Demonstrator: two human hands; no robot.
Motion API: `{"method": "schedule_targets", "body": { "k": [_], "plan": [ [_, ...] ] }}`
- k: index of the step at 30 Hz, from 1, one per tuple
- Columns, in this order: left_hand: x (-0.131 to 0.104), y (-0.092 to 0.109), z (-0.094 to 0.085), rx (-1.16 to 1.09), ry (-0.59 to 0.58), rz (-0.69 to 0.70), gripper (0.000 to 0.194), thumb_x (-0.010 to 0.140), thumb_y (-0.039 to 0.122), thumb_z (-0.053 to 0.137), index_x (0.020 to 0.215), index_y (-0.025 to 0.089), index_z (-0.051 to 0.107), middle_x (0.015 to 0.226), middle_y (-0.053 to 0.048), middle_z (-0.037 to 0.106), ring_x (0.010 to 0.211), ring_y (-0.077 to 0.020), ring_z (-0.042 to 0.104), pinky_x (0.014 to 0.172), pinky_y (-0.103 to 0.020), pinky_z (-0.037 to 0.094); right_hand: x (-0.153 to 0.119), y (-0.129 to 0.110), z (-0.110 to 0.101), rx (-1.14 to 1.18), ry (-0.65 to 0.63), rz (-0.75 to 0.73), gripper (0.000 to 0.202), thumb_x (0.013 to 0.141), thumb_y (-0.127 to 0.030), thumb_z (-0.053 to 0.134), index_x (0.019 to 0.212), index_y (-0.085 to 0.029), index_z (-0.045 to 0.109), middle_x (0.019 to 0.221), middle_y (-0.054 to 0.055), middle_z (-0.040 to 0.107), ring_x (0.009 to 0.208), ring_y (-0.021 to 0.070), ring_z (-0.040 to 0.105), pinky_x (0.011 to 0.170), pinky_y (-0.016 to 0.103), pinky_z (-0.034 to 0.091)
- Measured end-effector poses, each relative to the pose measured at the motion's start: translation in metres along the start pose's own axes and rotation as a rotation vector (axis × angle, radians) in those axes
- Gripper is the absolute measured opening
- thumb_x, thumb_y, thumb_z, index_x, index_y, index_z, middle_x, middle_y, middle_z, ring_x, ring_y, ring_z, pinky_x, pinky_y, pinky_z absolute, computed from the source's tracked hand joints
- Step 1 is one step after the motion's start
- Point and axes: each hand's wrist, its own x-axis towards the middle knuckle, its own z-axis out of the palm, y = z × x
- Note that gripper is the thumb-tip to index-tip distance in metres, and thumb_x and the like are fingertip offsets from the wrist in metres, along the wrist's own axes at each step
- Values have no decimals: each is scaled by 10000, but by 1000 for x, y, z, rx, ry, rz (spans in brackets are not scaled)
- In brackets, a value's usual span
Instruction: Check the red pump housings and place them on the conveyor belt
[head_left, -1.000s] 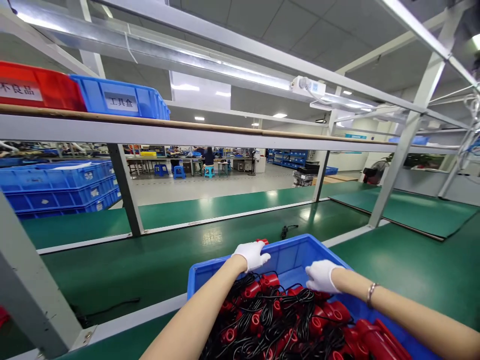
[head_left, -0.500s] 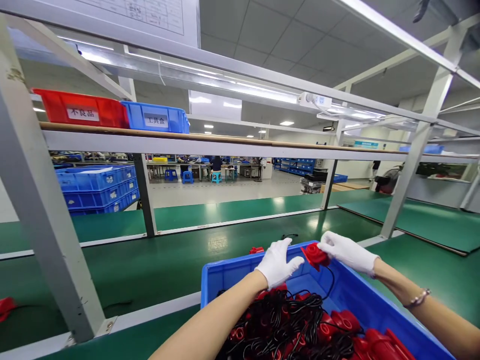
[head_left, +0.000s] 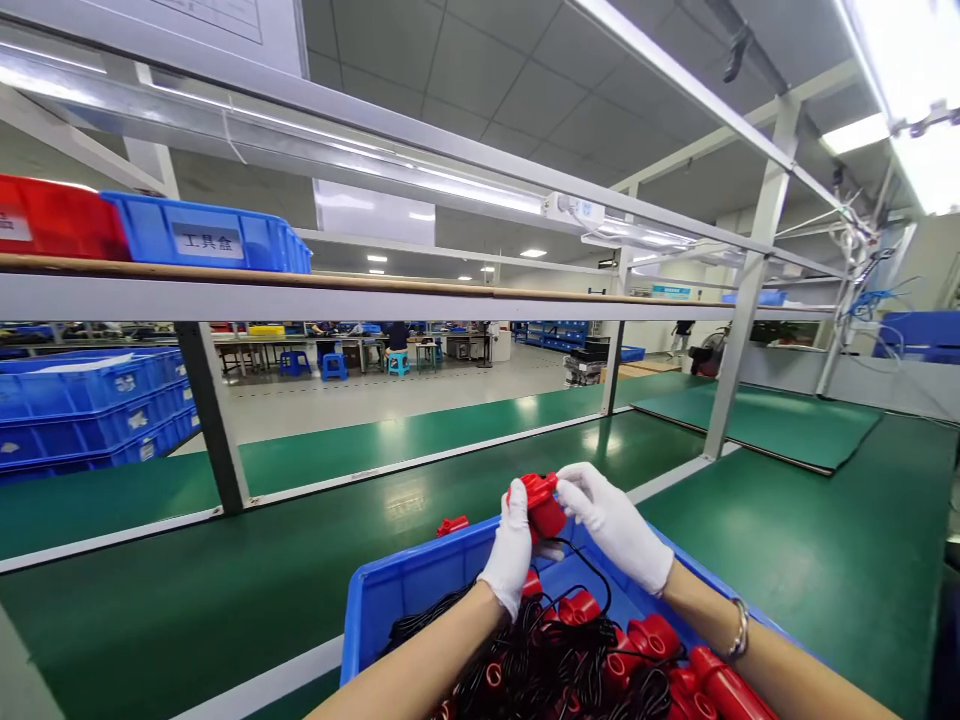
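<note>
Both of my hands wear white gloves and meet over a blue bin [head_left: 420,565]. My left hand [head_left: 511,548] is wrapped round a red plastic part with a black cable [head_left: 546,515]. The fingers of my right hand [head_left: 611,525] pinch the upper right edge of the same part. Its cable hangs down into the bin. Below lie several similar red parts [head_left: 651,636] in a tangle of black cables [head_left: 517,655]. Another red part [head_left: 452,526] rests on the green surface just behind the bin.
A grey-white post [head_left: 739,350] rises from the green workbench [head_left: 300,560] on the right. The shelf [head_left: 420,297] above bears a blue box [head_left: 217,235] and a red box [head_left: 60,220]. Stacked blue crates [head_left: 97,410] stand at the left. A green mat [head_left: 765,420] lies at the right.
My left hand has closed round the red part, which only my right hand held before. The part has moved left and turned. The view has swung to the right.
</note>
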Motion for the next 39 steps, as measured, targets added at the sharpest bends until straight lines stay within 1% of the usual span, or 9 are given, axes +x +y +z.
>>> {"method": "schedule_targets", "body": {
  "k": [3,6,9,13,17,21,25,33,39],
  "plan": [
    [4,3,-2,-231,-9,-85,826,825,852,226,1017,144,605,865,-100,690,661,-179,636,584,-294,506,-7,9,6,-84,-114,-36,422,923,-561,501,1121,-191,536,1046,67,668,958,189,627,874,343,485],
    [8,3,-5,-379,47,-124,796,806,869,263,920,166,619,763,-61,676,689,-192,638,643,-319,524,-15,16,12,-183,-184,0,504,923,-574,491,1242,-184,510,1084,78,675,964,213,635,876,372,485],
    [5,2,-5,-388,81,-118,795,778,881,334,932,166,645,750,-53,683,770,-221,648,749,-358,525,-20,15,14,-273,-144,32,546,904,-612,496,1275,-212,507,1103,68,678,963,229,643,861,377,482],
    [-9,6,1,-300,32,-82,806,797,856,363,969,142,697,803,-77,709,862,-239,643,850,-361,480,-23,6,13,-384,-108,59,463,907,-586,486,1189,-225,551,1095,63,680,959,237,644,850,372,474],
    [-17,10,6,-301,-4,-49,774,821,836,345,930,161,708,708,-56,683,733,-211,622,788,-346,464,-26,1,12,-347,-117,44,426,902,-567,478,1122,-210,553,1024,56,679,889,221,640,806,361,481],
    [-11,7,4,-403,-31,-85,746,792,849,391,826,162,681,654,-36,649,609,-169,564,680,-311,428,-32,-2,11,-378,-64,19,462,870,-588,523,1142,-216,567,1052,55,672,931,225,633,829,367,480],
    [-6,5,0,-557,-110,-131,731,783,835,448,887,148,674,793,-60,699,691,-172,602,685,-289,423,-37,-5,11,-440,-12,-9,466,827,-556,611,1150,-221,586,1054,45,678,926,215,640,811,349,484],
    [-10,15,-3,-626,-213,-165,659,805,771,516,880,134,669,824,-80,698,793,-206,639,782,-308,455,-37,-5,11,-449,-10,-135,448,830,-484,645,1173,-200,595,1005,33,685,855,184,640,769,309,480],
    [-7,11,-5,-563,-130,-120,621,825,746,516,878,147,671,809,-63,701,850,-223,650,868,-334,463,-34,-5,11,-440,-40,-115,452,832,-472,645,1183,-193,596,995,29,684,851,186,632,764,313,466]
  ]
}}
